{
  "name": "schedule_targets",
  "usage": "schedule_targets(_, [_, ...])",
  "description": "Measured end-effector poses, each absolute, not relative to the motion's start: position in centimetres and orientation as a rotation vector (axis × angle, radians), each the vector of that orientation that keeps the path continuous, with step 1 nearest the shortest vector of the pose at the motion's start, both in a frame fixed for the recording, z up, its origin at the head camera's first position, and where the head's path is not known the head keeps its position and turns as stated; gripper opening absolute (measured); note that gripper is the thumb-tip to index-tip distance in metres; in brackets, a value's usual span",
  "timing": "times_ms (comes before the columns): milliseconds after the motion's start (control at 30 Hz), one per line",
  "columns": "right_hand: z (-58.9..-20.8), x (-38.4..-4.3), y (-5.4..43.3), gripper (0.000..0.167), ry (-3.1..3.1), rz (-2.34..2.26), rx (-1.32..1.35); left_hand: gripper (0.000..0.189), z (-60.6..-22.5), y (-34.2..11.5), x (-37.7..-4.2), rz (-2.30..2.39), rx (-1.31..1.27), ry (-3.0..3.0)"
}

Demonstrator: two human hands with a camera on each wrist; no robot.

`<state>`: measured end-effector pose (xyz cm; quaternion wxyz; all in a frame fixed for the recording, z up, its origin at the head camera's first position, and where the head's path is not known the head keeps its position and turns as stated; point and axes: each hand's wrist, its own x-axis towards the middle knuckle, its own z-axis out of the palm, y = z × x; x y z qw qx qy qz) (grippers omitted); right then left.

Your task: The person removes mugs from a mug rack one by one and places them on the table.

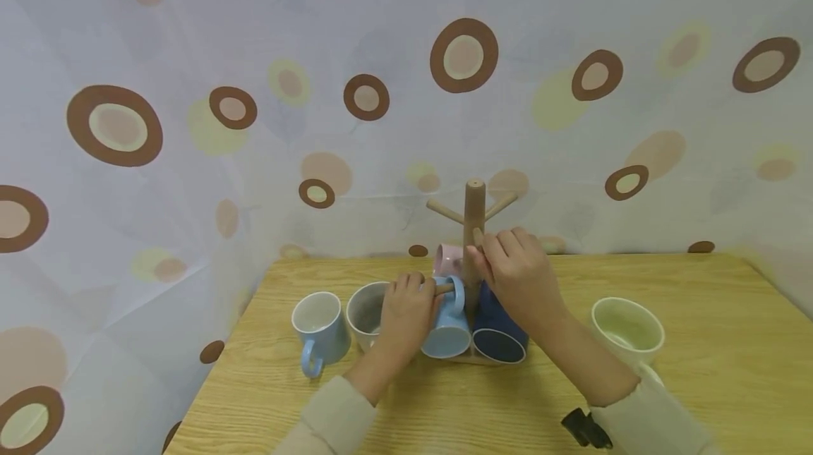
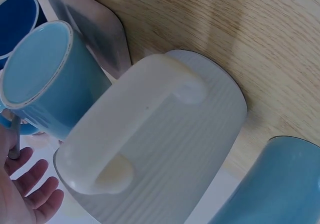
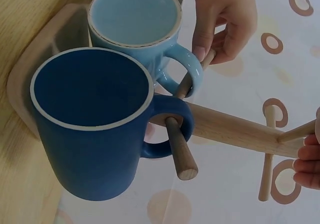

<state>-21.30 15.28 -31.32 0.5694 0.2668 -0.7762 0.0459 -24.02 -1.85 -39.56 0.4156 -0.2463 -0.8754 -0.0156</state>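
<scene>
Crucially, the light-blue mug (image 1: pixel 447 338) lies just right of and below the fingers of the left hand (image 1: pixel 406 314), hanging by its handle on a lower peg (image 1: pixel 444 289) of the wooden rack (image 1: pixel 474 204). That peg runs through the handle, with the handle between the fingertips and the post. The left hand is clearly the nearer one: its thumb and forefinger pinch the peg's free end, while its other fingers look looser in the left wrist view. The mug's long axis tilts, its round lower end turned toward the person. Higher up, the right hand (image 1: pixel 517 275) has its fingers curled and seems to grip an upper peg (image 3: pixel 299 131), though the hand hides much of the contact. A dark-blue mug (image 1: pixel 498 314) hangs just beside the light-blue one, below the right hand, and a pink mug (image 1: pixel 447 259) shows behind. The rack stands on a wood-grained worktop (image 1: pixel 718 342); left of it are a white mug (image 1: pixel 365 308), close by the left hand, and a second blue mug (image 1: pixel 329 343), while a pale-green mug (image 1: pixel 625 331) sits well apart on the right. A patterned cloth (image 1: pixel 406 25) hangs behind everything.
</scene>
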Motion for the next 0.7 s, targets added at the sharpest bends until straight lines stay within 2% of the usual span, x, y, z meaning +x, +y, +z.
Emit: schedule_targets(700, [-31.49, -21.28, 15.64, 0.047, -1.806, -0.013, 0.602, 0.021, -39.48, -1.35, -23.43, -0.029, -0.615, -2.184])
